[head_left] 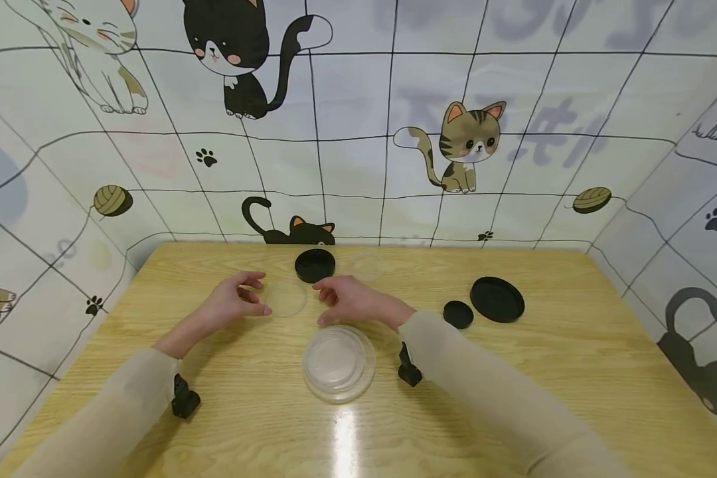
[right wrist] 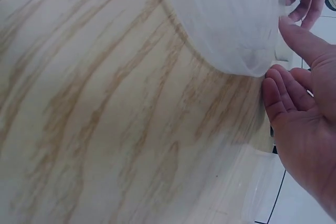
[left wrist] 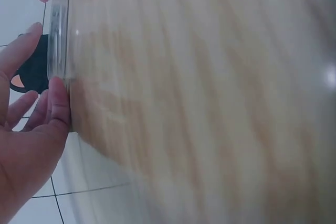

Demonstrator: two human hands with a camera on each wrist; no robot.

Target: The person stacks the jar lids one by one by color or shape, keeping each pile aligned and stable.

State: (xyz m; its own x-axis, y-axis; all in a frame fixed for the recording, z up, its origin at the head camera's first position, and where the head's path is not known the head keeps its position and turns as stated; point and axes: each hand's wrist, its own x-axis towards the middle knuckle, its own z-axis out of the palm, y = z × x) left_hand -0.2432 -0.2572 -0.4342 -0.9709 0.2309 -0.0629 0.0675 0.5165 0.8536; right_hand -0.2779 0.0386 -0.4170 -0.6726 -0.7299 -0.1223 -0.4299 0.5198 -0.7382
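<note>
A clear, shallow round dish (head_left: 286, 298) lies on the table between the two hands. My left hand (head_left: 236, 299) is at its left side, fingers bent loosely and thumb near the rim; in the left wrist view, fingertips are right at the lower end of the clear dish (left wrist: 58, 38). My right hand (head_left: 349, 300) is to the right of that dish, thumb and forefinger apart with nothing between them. Just in front of the right hand sits a stack of clear round dishes (head_left: 338, 365), smaller ones over a larger one, also seen as a clear wall (right wrist: 226, 19) in the right wrist view.
A black round dish (head_left: 315, 265) stands behind the hands, beside a faint clear disc (head_left: 367, 267). To the right, past the right forearm, lie a small black dish (head_left: 458, 315) and a larger black dish (head_left: 497, 299). A cat-patterned cloth (head_left: 358, 166) rises behind the wooden table.
</note>
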